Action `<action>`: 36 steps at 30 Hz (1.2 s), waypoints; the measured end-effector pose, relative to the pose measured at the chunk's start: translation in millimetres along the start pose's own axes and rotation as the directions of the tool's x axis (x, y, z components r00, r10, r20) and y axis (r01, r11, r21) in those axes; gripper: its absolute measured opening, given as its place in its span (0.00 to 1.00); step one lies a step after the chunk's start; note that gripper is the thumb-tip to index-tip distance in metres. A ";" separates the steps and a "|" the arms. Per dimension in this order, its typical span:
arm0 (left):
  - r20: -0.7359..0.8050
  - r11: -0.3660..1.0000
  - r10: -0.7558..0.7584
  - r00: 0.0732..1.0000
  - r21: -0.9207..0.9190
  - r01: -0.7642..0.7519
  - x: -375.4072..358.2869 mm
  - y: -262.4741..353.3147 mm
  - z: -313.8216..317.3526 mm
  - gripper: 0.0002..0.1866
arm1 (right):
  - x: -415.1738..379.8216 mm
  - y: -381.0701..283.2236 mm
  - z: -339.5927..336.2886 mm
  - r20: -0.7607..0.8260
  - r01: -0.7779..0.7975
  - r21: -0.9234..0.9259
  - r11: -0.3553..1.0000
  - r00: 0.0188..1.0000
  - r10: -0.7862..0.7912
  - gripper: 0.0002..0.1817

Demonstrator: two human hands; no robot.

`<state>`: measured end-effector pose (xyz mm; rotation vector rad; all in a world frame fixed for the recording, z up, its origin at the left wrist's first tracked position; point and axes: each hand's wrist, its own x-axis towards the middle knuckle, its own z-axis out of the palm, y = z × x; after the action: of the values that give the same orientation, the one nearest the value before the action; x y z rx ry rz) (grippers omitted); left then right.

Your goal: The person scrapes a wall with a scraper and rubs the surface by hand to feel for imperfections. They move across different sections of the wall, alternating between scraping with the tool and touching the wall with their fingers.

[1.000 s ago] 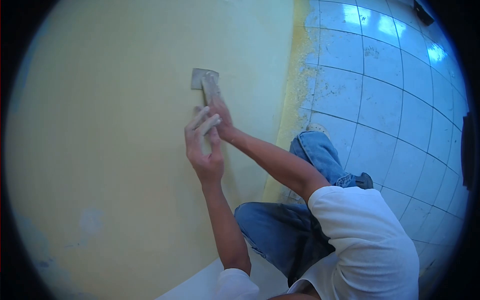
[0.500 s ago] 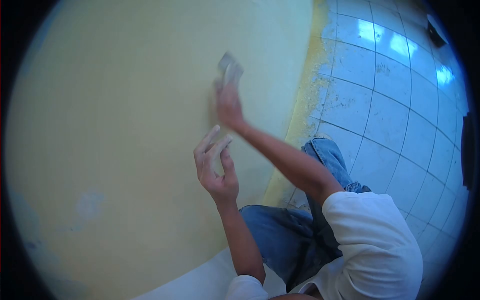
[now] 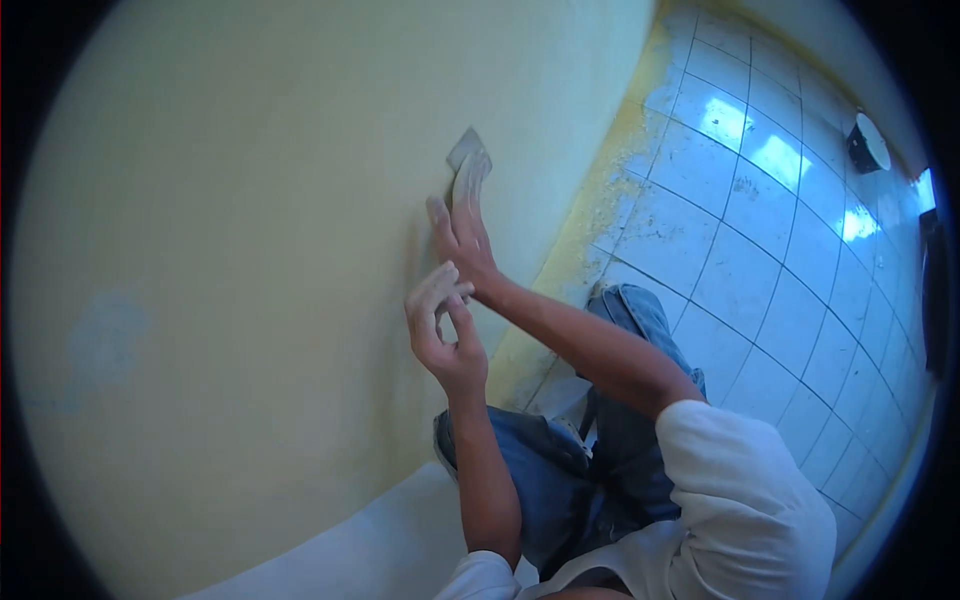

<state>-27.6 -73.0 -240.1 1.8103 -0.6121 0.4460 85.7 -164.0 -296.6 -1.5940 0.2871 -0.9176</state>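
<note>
My right hand (image 3: 467, 230) lies against the pale yellow wall (image 3: 250, 220), its fingers held together and stretched over a small grey sheet (image 3: 466, 148). Two corners of the sheet stick out past the fingertips. The thumb stands off to the left. Just below, beside the right wrist, my left hand (image 3: 447, 325) is raised with loosely curled fingers. A gap shows between its thumb and fingers, and nothing is visible in it. Pale dust coats the fingers of both hands.
A white tiled floor (image 3: 690, 215) runs along the right, with yellow dust and crumbs at the wall's foot. A dark container with a white top (image 3: 868, 144) stands at the upper right. My bent knees in jeans (image 3: 640, 315) are near the wall. A pale patch (image 3: 108, 335) marks the wall's left.
My right hand and the sheet sit slightly lower in view. My left hand has come close to the right wrist, its fingers more curled. The view has shifted, showing more of the container.
</note>
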 end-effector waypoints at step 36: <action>0.032 0.975 -0.219 0.975 0.032 0.218 13.2 -21.3 7.0 0.18 | 108.4 8.1 -58.1 0.230 -0.051 -0.052 0.997 0.971 0.062 0.39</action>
<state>-4.2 -76.9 -250.7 1.8915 -0.4256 0.2755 119.2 -277.6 -262.7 -1.7090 0.1893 -0.6776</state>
